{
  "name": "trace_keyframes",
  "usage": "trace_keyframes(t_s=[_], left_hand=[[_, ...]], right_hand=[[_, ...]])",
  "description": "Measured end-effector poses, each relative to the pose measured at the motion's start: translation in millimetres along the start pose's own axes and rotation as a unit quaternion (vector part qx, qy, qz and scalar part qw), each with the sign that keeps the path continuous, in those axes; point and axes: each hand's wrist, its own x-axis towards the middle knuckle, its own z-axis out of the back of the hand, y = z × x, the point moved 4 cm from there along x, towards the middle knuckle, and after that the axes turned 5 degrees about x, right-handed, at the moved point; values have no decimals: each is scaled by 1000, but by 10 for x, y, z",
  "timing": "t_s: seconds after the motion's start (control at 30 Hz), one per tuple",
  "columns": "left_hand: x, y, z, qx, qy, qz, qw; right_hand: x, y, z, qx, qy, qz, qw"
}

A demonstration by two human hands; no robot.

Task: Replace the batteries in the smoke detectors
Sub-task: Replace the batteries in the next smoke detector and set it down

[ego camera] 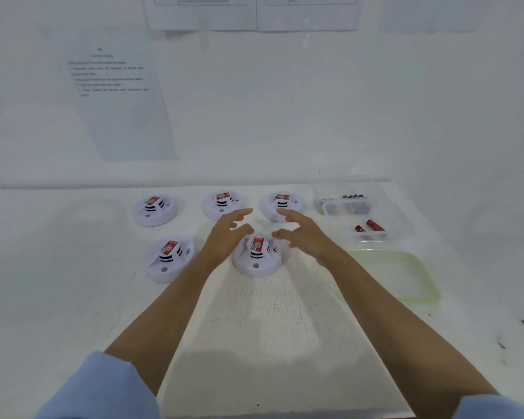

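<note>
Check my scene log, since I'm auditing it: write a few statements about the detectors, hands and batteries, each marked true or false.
1. Five detectors sit on the table. True.
2. The left hand and right hand flank the front right detector. True.
3. The left hand grips a battery. False: it is open and holds nothing.
4. The red batteries lie in the green tray. False: they lie in a clear tray beyond it.
5. The back row holds two detectors. False: it holds three.
6. Papers hang on the wall. True.
</note>
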Motion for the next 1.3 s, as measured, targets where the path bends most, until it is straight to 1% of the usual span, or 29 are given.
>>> trace_keyframes(t_s=[0.17,0.37,0.57,0.73,0.8,0.87,0.9,0.93,0.97,1.17,1.3], left_hand=[[371,-104,-95,-13,28,2,1000],[813,-99,-248,-3,72,4,997],[1112,13,-390,33,125,16,992],[1219,9,-531,82,164,3,983],[1495,366,-703,93,161,-1,982],[1539,434,-743,111,147,12,983],[1483,392,-715,112,141,12,983],[1332,206,-647,115,136,6,984],[1273,152,-618,110,132,17,985],[1271,155,-587,93,109,9,990],[1181,-19,-489,84,94,-12,992]], right_hand=[[437,87,180,2,-64,17,998],[968,-117,277,-69,-131,-27,989],[1139,-246,246,-50,-140,-43,988],[1172,-364,260,-34,-138,-56,988],[1170,-394,253,-13,-144,-56,988],[1166,-411,251,11,-148,-54,987],[1164,-417,251,15,-148,-53,988],[1165,-424,251,14,-148,-51,988],[1164,-426,250,13,-147,-49,988],[1150,-419,223,7,-151,-41,988],[1115,-320,197,41,-147,-21,988]])
